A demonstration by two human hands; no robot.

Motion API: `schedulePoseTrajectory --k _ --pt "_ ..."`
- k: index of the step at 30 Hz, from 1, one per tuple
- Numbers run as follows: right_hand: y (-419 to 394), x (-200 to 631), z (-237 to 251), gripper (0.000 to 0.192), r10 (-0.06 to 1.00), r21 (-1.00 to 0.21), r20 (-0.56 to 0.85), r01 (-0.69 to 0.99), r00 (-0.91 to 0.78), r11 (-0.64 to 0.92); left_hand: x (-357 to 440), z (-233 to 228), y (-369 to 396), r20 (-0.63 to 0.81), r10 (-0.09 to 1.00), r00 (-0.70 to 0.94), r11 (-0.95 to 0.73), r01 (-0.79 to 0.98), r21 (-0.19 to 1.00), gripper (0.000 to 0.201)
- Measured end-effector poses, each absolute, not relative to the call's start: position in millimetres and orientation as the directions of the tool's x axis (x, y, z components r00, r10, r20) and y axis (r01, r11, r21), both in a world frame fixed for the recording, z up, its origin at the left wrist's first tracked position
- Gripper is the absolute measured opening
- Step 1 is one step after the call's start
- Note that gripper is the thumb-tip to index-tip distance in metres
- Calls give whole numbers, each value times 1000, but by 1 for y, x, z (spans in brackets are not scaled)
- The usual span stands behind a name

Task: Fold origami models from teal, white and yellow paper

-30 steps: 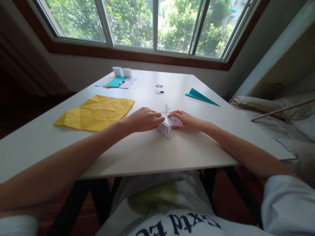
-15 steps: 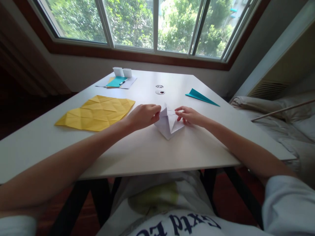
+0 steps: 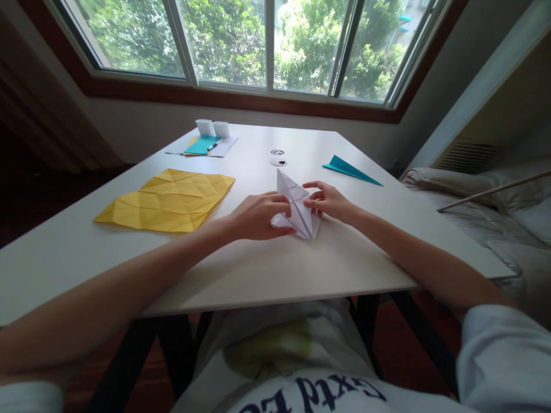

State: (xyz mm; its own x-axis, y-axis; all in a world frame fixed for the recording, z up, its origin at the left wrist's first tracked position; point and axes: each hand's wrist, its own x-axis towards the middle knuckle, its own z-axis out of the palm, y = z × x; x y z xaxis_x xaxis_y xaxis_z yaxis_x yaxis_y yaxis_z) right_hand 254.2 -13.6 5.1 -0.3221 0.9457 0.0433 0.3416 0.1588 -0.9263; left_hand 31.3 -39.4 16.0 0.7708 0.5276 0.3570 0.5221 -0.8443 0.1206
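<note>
- Hands meet over a folded white paper [image 3: 297,203] lying near the middle of a white table [image 3: 267,269], a little toward the front edge.
- The left hand [image 3: 258,215] lies over the paper's left side, fingers curled and pressed down on its lower flap; the thumb side touches the sheet.
- The right hand [image 3: 329,201] comes in from the right, fingertips [image 3: 310,202] pinching the paper's right edge, where a pointed flap stands tilted up off the table.
- The paper's upper tip points away from the person, toward the window [image 3: 267,40]; its lower corner rests on the tabletop.
- A creased yellow sheet [image 3: 167,198] lies flat to the left, well apart from the hands.
- A teal folded paper [image 3: 350,170], long and pointed, rests to the right, farther back.
- At the far left corner sit two small white cups [image 3: 212,127] beside a teal sheet [image 3: 200,144] and a pen [image 3: 214,145] on white paper.
- Two small round objects [image 3: 278,158] lie just behind the white paper; what they are cannot be told.
</note>
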Motion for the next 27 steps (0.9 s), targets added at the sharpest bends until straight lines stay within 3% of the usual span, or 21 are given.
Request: schedulePoseTrajectory --k 2,4,6,8,10,12,16,18,22,27 --pt "-14 253 7 52 941 -939 84 290 -329 185 34 14 -36 463 659 592 -749 576 329 34" --pt "-15 253 10 55 938 -955 104 231 -329 187 36 13 -31 443 824 353 -564 577 590 49" --pt "-16 252 12 57 938 -967 115 180 -328 182 36 13 -27 272 946 176 -323 473 820 66" --pt "-17 251 12 59 933 -972 124 150 -337 183 36 14 -25 50 974 221 -110 271 956 69" --pt "-18 250 11 58 922 -972 134 131 -364 193 37 14 -26 -79 919 386 44 99 994 60" --pt "-19 248 10 56 901 -968 151 126 -406 219 38 13 -28 -111 878 465 117 17 993 48" --pt "-20 247 6 53 893 -900 256 246 -369 360 40 9 -30 -108 919 380 133 -41 990 37" --pt "-22 246 7 60 915 -861 282 345 -288 374 41 7 -30 -104 935 339 143 -93 985 36" --pt "-25 242 7 76 977 -921 87 357 -197 154 44 8 -29 -99 961 257 156 -213 964 37" --pt "-28 237 6 43 887 -995 -89 -2 -452 -100 47 11 -30 -83 984 157 128 -304 944 32"
